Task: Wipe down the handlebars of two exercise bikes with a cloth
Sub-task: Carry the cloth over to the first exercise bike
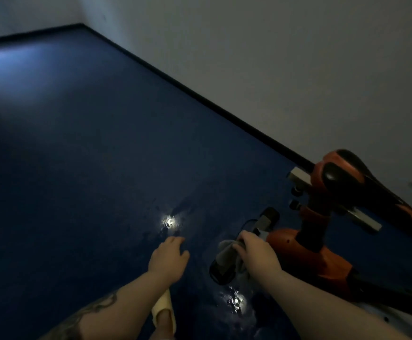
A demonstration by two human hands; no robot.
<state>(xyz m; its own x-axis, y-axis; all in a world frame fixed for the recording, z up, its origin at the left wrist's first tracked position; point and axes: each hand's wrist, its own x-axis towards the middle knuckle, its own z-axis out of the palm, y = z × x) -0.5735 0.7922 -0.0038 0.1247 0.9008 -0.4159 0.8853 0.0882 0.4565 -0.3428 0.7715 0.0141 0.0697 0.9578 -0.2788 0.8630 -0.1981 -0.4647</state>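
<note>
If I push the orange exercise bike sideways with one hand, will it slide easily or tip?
Probably neither easily. The bike has a bulky orange body low near the floor, so it looks heavy and steady. The floor shines with reflections, so it may be slick and let the bike slide slightly. Its feet are not visible, so I cannot judge their grip.

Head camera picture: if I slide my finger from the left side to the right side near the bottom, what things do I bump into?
Left hand → cloth wrapped on the handlebar → right hand → orange bike frame → saddle.
</note>
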